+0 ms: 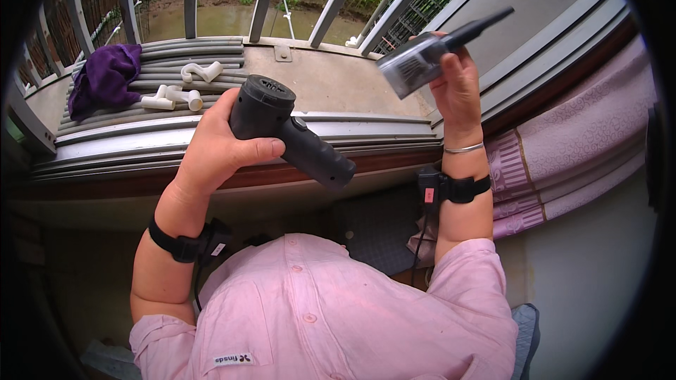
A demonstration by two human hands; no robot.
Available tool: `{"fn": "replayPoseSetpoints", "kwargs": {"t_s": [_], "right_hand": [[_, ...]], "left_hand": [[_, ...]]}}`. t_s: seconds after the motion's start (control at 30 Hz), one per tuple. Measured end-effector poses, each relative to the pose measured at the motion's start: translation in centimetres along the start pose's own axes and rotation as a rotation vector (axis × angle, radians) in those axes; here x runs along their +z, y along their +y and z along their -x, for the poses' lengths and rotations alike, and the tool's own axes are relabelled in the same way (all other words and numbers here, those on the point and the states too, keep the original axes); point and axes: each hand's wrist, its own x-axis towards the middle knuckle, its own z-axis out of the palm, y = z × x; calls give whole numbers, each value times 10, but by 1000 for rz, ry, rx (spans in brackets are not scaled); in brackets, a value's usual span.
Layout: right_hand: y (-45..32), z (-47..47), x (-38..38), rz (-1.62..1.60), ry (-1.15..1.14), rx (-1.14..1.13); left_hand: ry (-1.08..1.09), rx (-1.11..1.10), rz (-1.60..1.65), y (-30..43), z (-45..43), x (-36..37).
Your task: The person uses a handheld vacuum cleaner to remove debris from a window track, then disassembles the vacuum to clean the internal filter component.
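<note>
My left hand [214, 142] grips the black motor body [264, 105] of what looks like a handheld vacuum cleaner. Its round open end, with a slotted grille, faces up, and its ribbed handle [319, 158] slants down to the right. Farther right, my right hand [458, 87] is raised and holds the clear dust cup [404, 68]. A narrow black crevice nozzle [480, 26] extends from the cup toward the upper right. Cup and body are apart, with a gap of sill between them. The fingers behind the cup are mostly hidden.
Metal railings [259, 0] rise beyond a window ledge [317, 79]. Grey pipes [190, 50], white plastic pipe fittings [203, 71] and a purple cloth [108, 79] lie on the ledge's left. The sliding-window track [127, 140] crosses in front. A pink curtain [575, 132] hangs at right.
</note>
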Motion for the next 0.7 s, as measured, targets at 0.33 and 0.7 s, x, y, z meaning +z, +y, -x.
{"fn": "replayPoseSetpoints", "kwargs": {"t_s": [0.33,0.7], "right_hand": [[11,-6,-18,-266,2,101],[10,-7,-7,-131,108,-16]], "left_hand": [[-5,4,4,-1,-1,4],[13,-36,7,3,-3,5]]}}
